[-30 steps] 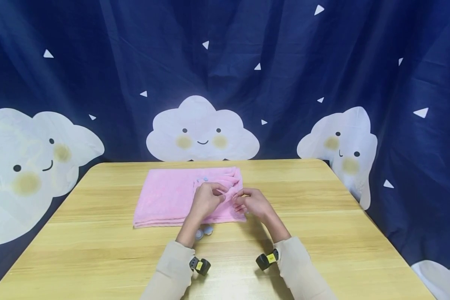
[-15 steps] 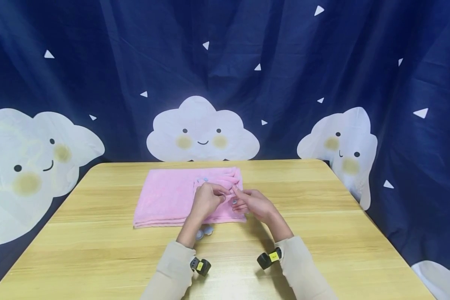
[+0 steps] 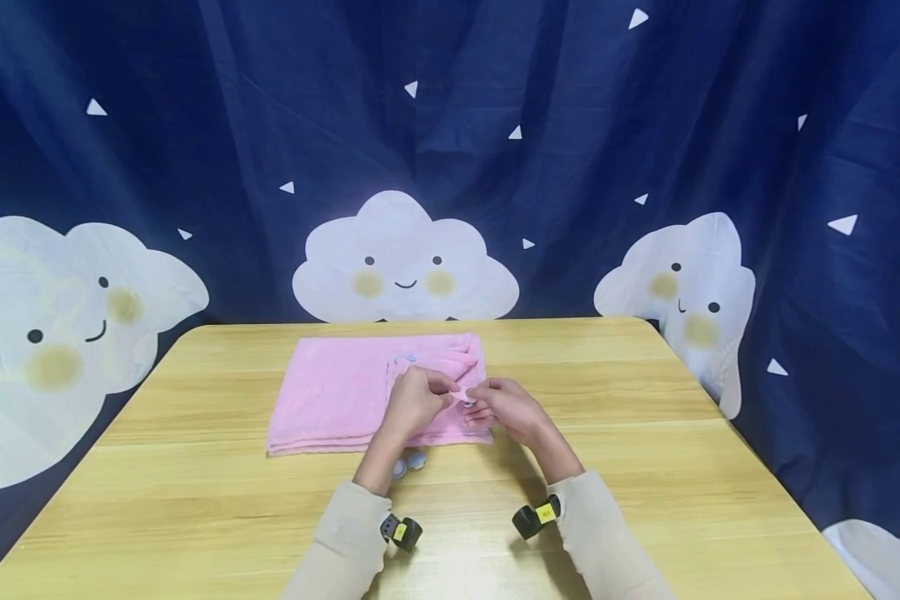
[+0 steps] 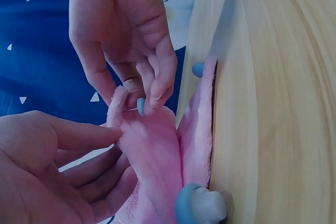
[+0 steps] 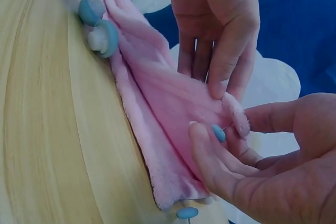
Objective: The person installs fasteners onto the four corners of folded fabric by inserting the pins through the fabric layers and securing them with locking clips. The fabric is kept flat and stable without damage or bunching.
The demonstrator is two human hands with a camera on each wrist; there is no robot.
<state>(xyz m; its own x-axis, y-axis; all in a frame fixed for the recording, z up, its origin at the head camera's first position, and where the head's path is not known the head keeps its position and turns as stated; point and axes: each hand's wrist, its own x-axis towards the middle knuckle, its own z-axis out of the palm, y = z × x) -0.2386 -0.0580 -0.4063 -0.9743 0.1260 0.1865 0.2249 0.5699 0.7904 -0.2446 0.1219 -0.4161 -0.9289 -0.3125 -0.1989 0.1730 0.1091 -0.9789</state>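
A folded pink fleece cloth (image 3: 337,383) lies on the table. My left hand (image 3: 414,402) pinches a raised edge of its right-hand flap between thumb and finger. Opposite it, my right hand (image 3: 513,408) holds a blue-headed pin (image 5: 218,133) at that raised edge, fingertips close to the head. The thin shaft shows between head and cloth in the right wrist view; its point is hidden, so I cannot tell how deep it sits. Fingers of the right hand also touch the cloth edge.
Two mushroom-shaped blue pins with pale stems, one pin (image 5: 104,39) beside another pin (image 5: 90,11), lie at the cloth's near edge. Another blue-headed pin (image 5: 187,213) is by the cloth's right corner. A blue dot (image 3: 411,358) shows on the cloth. The wooden table (image 3: 195,517) extends around.
My right thumb lifted away from the fingers, then came back down against the cloth edge by the pin. The left hand has kept its pinch and barely moved.
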